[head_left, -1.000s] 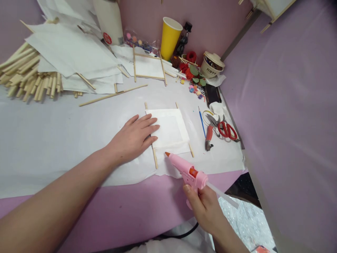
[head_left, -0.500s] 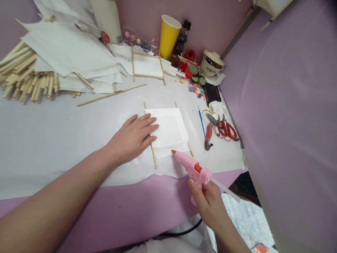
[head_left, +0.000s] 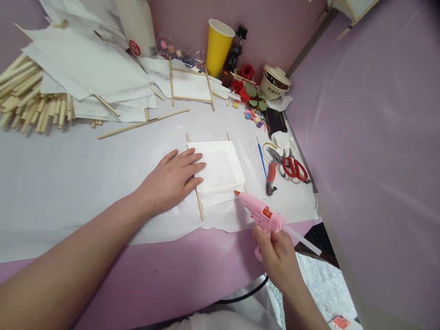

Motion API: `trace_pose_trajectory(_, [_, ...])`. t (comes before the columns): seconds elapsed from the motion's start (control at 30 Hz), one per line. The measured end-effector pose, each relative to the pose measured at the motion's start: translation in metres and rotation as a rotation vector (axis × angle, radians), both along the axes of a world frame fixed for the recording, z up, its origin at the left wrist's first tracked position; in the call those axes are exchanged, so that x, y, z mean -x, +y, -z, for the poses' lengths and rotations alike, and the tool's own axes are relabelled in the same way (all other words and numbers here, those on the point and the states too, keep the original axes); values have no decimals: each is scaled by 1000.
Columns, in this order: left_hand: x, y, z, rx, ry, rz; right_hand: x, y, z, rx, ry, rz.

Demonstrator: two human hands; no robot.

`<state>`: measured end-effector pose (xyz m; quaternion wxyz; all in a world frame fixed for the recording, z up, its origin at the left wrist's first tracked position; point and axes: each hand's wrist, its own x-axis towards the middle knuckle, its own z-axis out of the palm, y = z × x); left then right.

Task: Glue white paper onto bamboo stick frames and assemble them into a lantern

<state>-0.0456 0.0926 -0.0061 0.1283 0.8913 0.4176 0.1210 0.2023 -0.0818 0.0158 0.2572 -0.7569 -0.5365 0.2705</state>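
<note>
Bench (head_left: 68,183) under white paper, filling left and centre of frame, with stick pile (head_left: 30,101) at upper left. At centre, stick frame (head_left: 220,172) faced with paper, lying flat. Spread open and pressed on its left edge, left hand (head_left: 172,178), unmoved from a second ago. Lower right, right hand (head_left: 278,261) clamped round pink glue gun (head_left: 263,215). Smallest, nozzle (head_left: 237,193), now at frame's lower right corner, shifted rightward along bottom edge from near lower left stick. Suggests that edge is traversed almost end to end.
</note>
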Motion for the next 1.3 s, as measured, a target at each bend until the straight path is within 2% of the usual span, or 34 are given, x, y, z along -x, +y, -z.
trace_pose_trajectory(0.47, [0,0,0,-3,2,4,-1,7,-8,50,7,58])
trace_pose_trajectory(0.63, [0,0,0,-6,13,9,-1,1,-13,32,89,106])
trace_pose_trajectory(0.8, [0,0,0,-6,-7,11,6,3,-16,21,189,69])
trace_pose_trajectory(1.13, [0,-1,1,-5,-63,13,14,7,-4,-18,26,-131])
trace_pose_trajectory(1.3, [0,-1,1,-9,-61,15,17,9,2,-42,-26,-97])
